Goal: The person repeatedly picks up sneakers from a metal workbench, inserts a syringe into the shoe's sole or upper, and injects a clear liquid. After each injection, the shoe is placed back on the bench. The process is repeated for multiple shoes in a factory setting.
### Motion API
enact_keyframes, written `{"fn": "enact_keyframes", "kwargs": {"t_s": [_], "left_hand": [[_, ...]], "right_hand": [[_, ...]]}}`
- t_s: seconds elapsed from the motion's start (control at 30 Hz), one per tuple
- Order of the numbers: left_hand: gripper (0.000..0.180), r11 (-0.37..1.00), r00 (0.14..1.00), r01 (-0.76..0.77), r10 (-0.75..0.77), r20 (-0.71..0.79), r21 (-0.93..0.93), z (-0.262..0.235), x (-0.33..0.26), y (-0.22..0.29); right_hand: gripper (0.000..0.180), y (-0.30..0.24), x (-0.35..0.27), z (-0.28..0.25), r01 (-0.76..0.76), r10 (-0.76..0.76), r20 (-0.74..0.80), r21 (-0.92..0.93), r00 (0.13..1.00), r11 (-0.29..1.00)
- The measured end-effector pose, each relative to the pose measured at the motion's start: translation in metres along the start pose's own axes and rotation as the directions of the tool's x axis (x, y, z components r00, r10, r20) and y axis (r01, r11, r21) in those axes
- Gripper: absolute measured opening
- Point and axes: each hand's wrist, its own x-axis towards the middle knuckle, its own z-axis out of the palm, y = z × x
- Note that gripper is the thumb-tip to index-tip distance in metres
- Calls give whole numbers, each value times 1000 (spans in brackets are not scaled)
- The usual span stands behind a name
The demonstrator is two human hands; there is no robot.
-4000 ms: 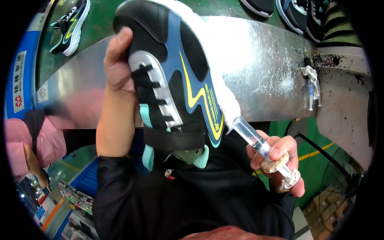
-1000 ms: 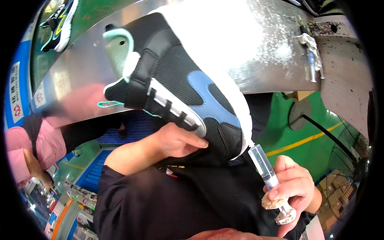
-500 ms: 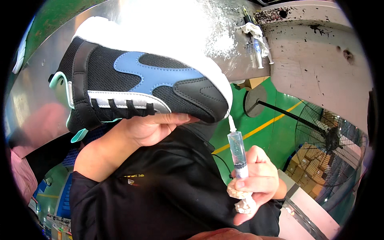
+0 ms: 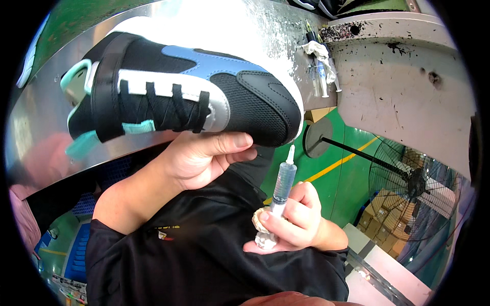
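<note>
A black sneaker (image 4: 255,109) with a blue side panel, white sole and mint-green pull tabs is held tilted over the metal table. My left hand (image 4: 206,158) grips it from the near side, thumb along the upper; some fingers are hidden beneath the shoe. In my right hand (image 4: 293,219) is a clear syringe (image 4: 284,183) with liquid inside, its tip pointing up at the edge of the toe. Whether the tip touches the sole there is hard to tell. White, crumpled wrapping covers the syringe's flange and plunger end, where my fingers and thumb close.
On the metal table (image 4: 43,137), brightly lit, several syringes and pens (image 4: 322,84) lie with a white rag (image 4: 319,51) at the right edge. A stained white panel (image 4: 398,97) stands beside them. Beyond are a black standing fan (image 4: 408,178) and cardboard boxes (image 4: 383,217).
The sneaker has rolled so more of its laces and top show. My right hand with the syringe has moved left and slightly up, following the toe's edge.
</note>
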Motion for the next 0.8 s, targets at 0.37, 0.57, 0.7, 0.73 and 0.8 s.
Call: {"fn": "enact_keyframes", "kwargs": {"t_s": [0.37, 0.57, 0.7, 0.73, 0.8], "left_hand": [[39, 993, 996, -89, 89, 11, 76, 14, -4, -1], [35, 995, 997, -76, 76, 3, 59, 15, -3, -2], [34, 995, 997, -76, 78, -16, 66, 14, -1, -4], [34, 994, 996, -82, 84, -25, 73, 14, -1, -4], [35, 996, 997, -77, 76, 15, 53, 8, -2, -5]], "right_hand": [[39, -2, 0, 9, 44, -42, 17, -139, 999, 989], [43, -1, -3, 10, 38, -33, 37, -144, 999, 989], [43, 2, -8, 11, 27, -25, 22, -125, 999, 992], [43, 1, -8, 10, 50, -53, -14, -136, 999, 989], [42, -3, -11, 7, 112, -125, -88, -139, 988, 984]]}}
